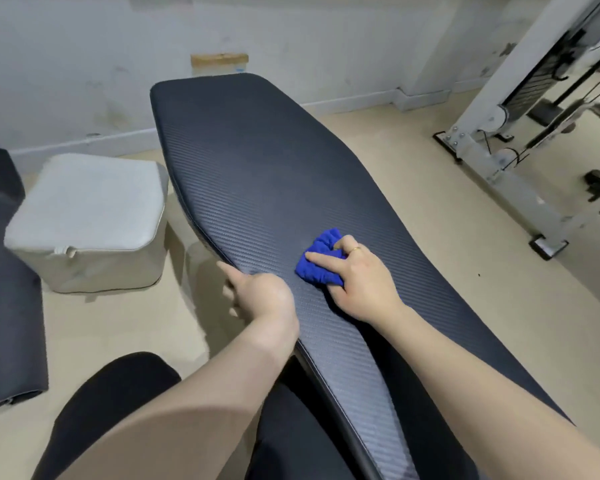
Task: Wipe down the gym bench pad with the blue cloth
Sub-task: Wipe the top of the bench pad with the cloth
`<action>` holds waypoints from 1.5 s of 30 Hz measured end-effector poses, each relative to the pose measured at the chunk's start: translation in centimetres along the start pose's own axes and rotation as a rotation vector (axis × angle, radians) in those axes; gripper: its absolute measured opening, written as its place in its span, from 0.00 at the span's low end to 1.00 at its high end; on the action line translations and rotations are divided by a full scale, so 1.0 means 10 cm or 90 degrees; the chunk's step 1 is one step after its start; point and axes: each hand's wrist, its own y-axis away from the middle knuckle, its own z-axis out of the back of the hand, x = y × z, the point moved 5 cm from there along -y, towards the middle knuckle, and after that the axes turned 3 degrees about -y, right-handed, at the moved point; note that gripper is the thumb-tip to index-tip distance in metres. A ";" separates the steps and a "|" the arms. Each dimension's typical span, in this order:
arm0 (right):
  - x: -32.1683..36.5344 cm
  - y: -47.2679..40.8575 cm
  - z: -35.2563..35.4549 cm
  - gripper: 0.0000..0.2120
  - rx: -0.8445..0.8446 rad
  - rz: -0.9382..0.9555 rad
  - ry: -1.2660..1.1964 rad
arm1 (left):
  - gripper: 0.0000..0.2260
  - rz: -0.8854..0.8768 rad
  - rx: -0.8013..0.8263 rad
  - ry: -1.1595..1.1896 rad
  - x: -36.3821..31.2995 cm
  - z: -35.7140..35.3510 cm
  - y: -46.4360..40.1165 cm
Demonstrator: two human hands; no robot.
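Bare bench pad (257, 168) beyond cloth (321, 261)

The bench pad (257, 174) runs from near to far. On it lies the cloth (321, 259), under the right hand (355, 278); the left hand (260, 292) holds the pad's left edge. A cushion box (87, 216) stands left, a machine frame (506, 140) right

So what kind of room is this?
Most likely a small gym. There's a long padded bench, a white cable machine at the right, and a rolled mat on the floor at the left.
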 end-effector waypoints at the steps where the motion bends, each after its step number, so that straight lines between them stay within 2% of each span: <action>1: -0.20 -0.10 0.04 0.22 -0.033 -0.059 0.018 | 0.23 -0.041 -0.029 -0.021 -0.01 0.00 0.06; 4: -0.83 -0.39 0.16 0.20 -0.093 -0.357 0.016 | 0.25 -0.138 -0.078 -0.076 0.03 -0.04 0.09; 5: -0.88 -0.43 0.19 0.19 -0.095 -0.388 0.019 | 0.25 -0.152 -0.090 -0.088 0.03 -0.04 0.07; 6: -0.84 -0.46 0.20 0.19 -0.086 -0.368 0.038 | 0.25 -0.153 -0.102 -0.090 0.06 -0.03 0.05; 8: -0.67 -0.38 0.17 0.21 -0.036 -0.242 0.043 | 0.24 -0.147 -0.114 -0.096 0.07 -0.04 0.01; 10: -0.61 -0.17 0.13 0.23 0.001 -0.115 -0.001 | 0.24 -0.152 -0.131 -0.098 0.07 -0.04 0.02; 11: -0.70 -0.10 0.13 0.22 -0.002 -0.099 -0.018 | 0.24 -0.154 -0.128 -0.092 0.07 -0.04 0.02; 12: -0.86 -0.09 0.17 0.21 -0.026 -0.137 -0.038 | 0.24 -0.156 -0.129 -0.080 0.08 -0.04 0.02; 15: -1.33 -0.14 0.29 0.21 -0.117 -0.364 -0.100 | 0.24 -0.167 -0.133 -0.041 0.06 -0.05 0.03; 16: -1.32 -0.14 0.30 0.21 -0.118 -0.380 -0.080 | 0.24 -0.171 -0.134 -0.032 0.06 -0.04 0.03; 19: -0.88 -0.08 0.26 0.20 -0.055 -0.227 0.013 | 0.24 -0.174 -0.134 -0.030 0.06 -0.04 -0.01; 23: -0.13 0.34 0.14 0.20 0.009 0.090 -0.050 | 0.25 -0.172 -0.124 -0.007 0.08 -0.04 -0.03; 25: -0.07 0.38 0.14 0.22 0.092 0.199 -0.060 | 0.28 -0.160 -0.102 0.022 0.10 -0.03 -0.05; 27: -0.35 0.18 0.17 0.22 0.122 0.147 -0.061 | 0.31 -0.134 -0.068 0.048 0.14 -0.02 -0.10; 30: -0.91 -0.07 0.30 0.21 0.001 -0.132 -0.055 | 0.26 -0.105 -0.008 0.094 0.19 0.04 -0.07; 31: -0.93 -0.06 0.32 0.21 -0.010 -0.179 -0.037 | 0.22 -0.112 0.022 0.085 0.21 0.07 0.00; 33: -0.70 0.05 0.28 0.21 0.013 -0.112 0.037 | 0.14 -0.160 0.083 0.018 0.31 0.13 0.19; 35: -0.28 0.27 0.21 0.22 0.014 0.036 0.057 | 0.13 -0.208 0.158 -0.026 0.48 0.18 0.33; 38: 0.25 0.69 0.10 0.23 0.077 0.240 0.000 | 0.25 -0.215 0.220 -0.067 0.68 0.26 0.38; 40: 0.33 0.77 0.11 0.22 0.151 0.301 -0.043 | 0.30 -0.179 0.226 -0.091 0.74 0.30 0.38; 42: 0.12 0.66 0.16 0.23 0.177 0.227 -0.067 | 0.33 -0.156 0.242 -0.128 0.77 0.33 0.40; 45: -0.46 0.51 0.28 0.22 0.039 -0.066 -0.020 | 0.30 -0.133 0.283 -0.131 0.77 0.35 0.45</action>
